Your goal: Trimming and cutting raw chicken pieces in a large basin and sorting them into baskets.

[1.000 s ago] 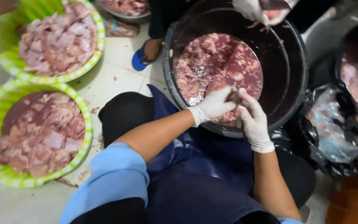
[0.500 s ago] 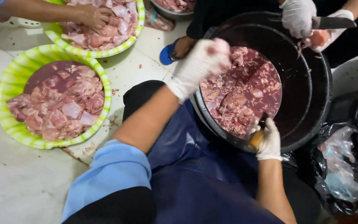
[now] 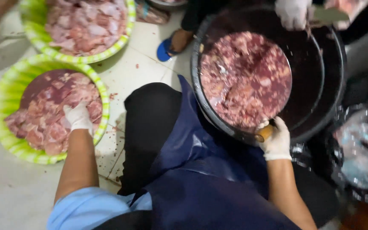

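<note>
Left hand [image 3: 78, 118], white-gloved, sits in the green basin [image 3: 6, 96] on the floor, grip closed loosely on pink meat pieces [image 3: 43, 123]. Right hand [image 3: 275, 138], gloved too, is at the near rim of the black tub [image 3: 337, 81], grip clamped on a wooden knife handle [image 3: 264, 133]; I can't see the blade. Tub holds dark minced meat [image 3: 245, 79]. Second green basin [image 3: 122, 40] sits beyond. Another person's gloved hand [image 3: 294, 12] is at the tub's far rim.
</note>
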